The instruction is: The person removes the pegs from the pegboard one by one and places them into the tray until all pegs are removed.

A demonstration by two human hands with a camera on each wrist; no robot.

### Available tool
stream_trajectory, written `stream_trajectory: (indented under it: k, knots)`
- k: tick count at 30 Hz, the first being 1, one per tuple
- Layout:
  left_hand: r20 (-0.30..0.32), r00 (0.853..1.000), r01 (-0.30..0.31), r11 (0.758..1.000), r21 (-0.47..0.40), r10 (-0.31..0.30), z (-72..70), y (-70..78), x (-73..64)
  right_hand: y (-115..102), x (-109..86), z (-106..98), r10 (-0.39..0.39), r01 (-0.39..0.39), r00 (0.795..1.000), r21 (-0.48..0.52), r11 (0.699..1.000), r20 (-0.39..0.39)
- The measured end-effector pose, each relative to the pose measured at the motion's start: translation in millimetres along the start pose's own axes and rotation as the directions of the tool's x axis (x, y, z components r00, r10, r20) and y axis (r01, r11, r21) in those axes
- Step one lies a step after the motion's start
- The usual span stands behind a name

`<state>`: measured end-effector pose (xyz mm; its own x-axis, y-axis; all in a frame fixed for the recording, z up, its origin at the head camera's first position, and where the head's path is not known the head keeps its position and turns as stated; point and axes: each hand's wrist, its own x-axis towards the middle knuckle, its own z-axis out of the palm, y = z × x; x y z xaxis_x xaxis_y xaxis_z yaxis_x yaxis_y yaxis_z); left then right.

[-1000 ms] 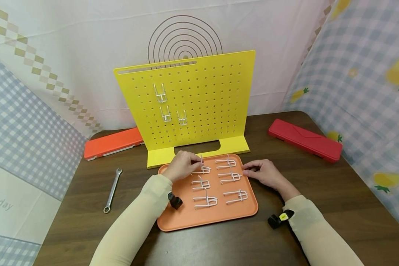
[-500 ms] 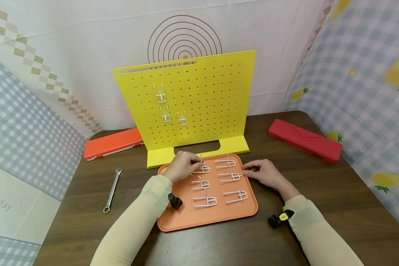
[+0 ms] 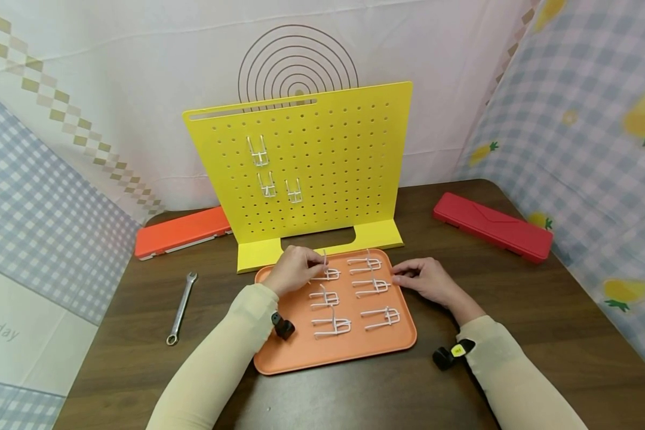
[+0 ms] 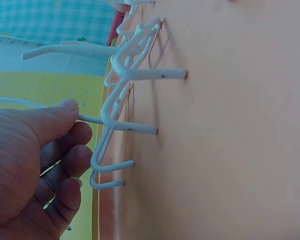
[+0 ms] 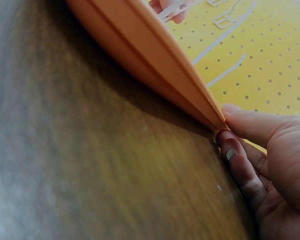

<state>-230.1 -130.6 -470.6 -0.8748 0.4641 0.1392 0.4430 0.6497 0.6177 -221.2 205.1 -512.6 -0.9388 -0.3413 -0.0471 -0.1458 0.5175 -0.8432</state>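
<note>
My left hand [image 3: 292, 269] pinches the upright prong of a white wire pegboard hook [image 4: 140, 129] between thumb and fingers. That hook lies at the far left of the orange tray [image 3: 301, 355], its short legs against the tray surface in the left wrist view. Several more white hooks [image 3: 333, 325] lie in two columns on the tray. At the tray's right side, my right hand [image 3: 427, 279] grips the rim, thumb on top and fingers below, as the right wrist view shows. Behind the tray stands a yellow pegboard [image 3: 349, 161] carrying three white hooks [image 3: 258, 152] on its left half.
A wrench [image 3: 183, 307] lies on the dark wooden table [image 3: 355, 400], left of the tray. An orange-red case [image 3: 180, 233] sits partly behind the pegboard's left side. Another red case [image 3: 491, 226] rests at the back right. Cloth curtains close off the back and both sides.
</note>
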Motion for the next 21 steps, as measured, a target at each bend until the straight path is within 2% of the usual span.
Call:
stream_trajectory:
  k: [7,13,17,21]
  knots:
    - [0.002,1.000,0.020,1.000,-0.001,-0.020,1.4,-1.5,-1.5,1,0.6,0,0.005,-0.005,1.000,0.000,1.000,0.000]
    - [-0.021,0.999,0.039,0.999,-0.003,-0.039,-0.7,-3.0,-6.1,2,0.0,1,0.008,-0.008,1.000,0.009,1.000,0.004]
    - [-0.048,0.997,0.055,0.998,-0.034,-0.057,-9.1,-3.4,-9.9,1,-0.1,1,0.003,-0.003,1.000,0.013,1.000,0.003]
    - [-0.091,0.993,0.068,0.995,-0.071,-0.074,-23.4,-4.7,-13.8,0,0.3,0,0.004,-0.004,1.000,0.016,1.000,0.003]
